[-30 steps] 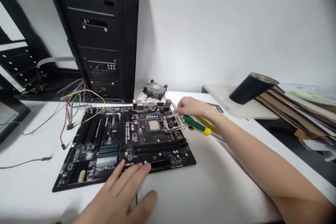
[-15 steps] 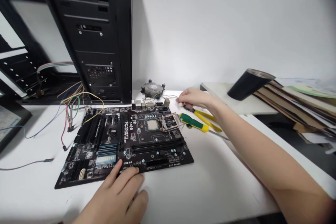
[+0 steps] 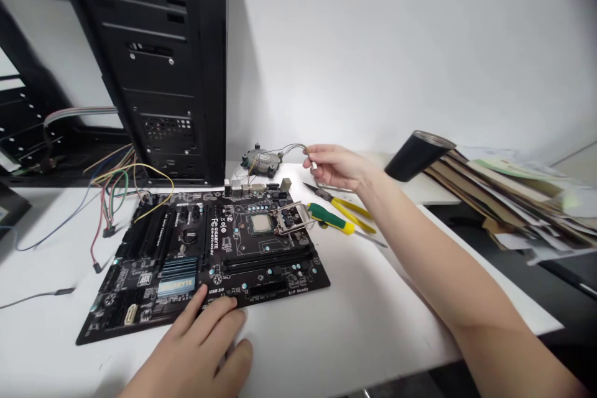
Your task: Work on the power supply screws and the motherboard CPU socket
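Note:
My left hand (image 3: pixel 198 343) rests on the front edge of a black motherboard (image 3: pixel 237 237), its fingers stretched out and a little apart. The processor (image 3: pixel 262 222) shows in its socket, and the metal socket frame (image 3: pixel 295 217) is swung up to the right. Behind the board, my right hand (image 3: pixel 336 165) pinches the thin fan cable (image 3: pixel 293 146), with a small white connector (image 3: pixel 314 165) showing below the fingertips. That cable runs left to a round CPU cooler fan (image 3: pixel 263 161) near the wall.
Right of the board lie yellow-handled pliers (image 3: pixel 353 206) and a green-and-yellow screwdriver (image 3: pixel 329 217). A black computer case (image 3: pixel 158 87) stands behind left, with loose coloured wires (image 3: pixel 109 199). A black cylinder (image 3: pixel 417 154) and stacked folders (image 3: pixel 480 193) are at right.
My right hand has risen from beside the pliers, lifting the fan cable with it. The fan looks turned. My left hand stays on the board, and the whole view has shifted slightly.

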Demonstrator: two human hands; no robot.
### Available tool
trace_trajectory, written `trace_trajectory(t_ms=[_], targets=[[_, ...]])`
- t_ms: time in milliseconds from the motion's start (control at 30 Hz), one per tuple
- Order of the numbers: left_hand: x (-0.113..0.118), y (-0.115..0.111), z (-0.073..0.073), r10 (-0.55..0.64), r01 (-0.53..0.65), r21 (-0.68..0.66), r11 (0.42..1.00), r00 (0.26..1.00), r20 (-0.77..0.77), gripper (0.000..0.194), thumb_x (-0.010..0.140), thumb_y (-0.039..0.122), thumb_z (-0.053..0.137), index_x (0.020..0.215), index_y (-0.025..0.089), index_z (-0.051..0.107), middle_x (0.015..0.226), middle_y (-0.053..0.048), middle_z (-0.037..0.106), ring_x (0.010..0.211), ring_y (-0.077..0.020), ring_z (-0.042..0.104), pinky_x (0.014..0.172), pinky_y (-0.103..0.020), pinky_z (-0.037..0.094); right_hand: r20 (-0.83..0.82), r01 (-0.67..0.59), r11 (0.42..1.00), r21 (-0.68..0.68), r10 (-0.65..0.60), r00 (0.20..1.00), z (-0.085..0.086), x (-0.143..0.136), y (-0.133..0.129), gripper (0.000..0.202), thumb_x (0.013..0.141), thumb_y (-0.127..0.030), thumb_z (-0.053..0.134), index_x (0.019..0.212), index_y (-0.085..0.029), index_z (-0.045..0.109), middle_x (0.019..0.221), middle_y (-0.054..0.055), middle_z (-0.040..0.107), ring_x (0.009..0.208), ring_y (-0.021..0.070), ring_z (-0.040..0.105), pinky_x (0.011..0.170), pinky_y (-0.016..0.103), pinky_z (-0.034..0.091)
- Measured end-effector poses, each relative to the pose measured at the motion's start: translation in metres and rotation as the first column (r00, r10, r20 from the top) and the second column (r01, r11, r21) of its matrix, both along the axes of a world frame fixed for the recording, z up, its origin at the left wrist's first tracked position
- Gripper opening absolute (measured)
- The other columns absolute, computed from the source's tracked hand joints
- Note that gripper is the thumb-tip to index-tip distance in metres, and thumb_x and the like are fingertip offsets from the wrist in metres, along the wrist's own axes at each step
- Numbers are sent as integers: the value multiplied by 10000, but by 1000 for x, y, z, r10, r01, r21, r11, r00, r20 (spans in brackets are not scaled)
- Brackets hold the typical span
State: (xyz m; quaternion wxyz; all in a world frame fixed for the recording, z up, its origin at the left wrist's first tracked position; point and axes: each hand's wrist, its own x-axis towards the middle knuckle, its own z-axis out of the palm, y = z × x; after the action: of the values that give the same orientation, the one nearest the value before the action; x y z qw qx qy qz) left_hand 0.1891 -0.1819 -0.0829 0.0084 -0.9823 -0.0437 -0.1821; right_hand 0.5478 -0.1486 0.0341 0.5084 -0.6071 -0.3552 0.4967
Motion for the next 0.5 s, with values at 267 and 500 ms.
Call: trace_trajectory(t_ms=[267,500], targets=[[5,-6,-41,48,-48,-9,999,995,84,240,886,457,583,919,229,649,1097,-71,669,1184,-287,514,1121,-606,327,-90,-132,985,115,143,986,0,-27,0,35,915,-159,598,938,-140,581,754,3,636,573,54,584,515,125,507],[9,-6,-24,36,-32,-68,997,997,64,323,890,512,555,907,209,665,1011,-82,686,1102,-293,578,1036,-624,440,-134,-261,953,156,283,950,-1,-59,-1,152,754,-74,704,803,-146,579,713,-19,630,633,68,627,590,144,539]])
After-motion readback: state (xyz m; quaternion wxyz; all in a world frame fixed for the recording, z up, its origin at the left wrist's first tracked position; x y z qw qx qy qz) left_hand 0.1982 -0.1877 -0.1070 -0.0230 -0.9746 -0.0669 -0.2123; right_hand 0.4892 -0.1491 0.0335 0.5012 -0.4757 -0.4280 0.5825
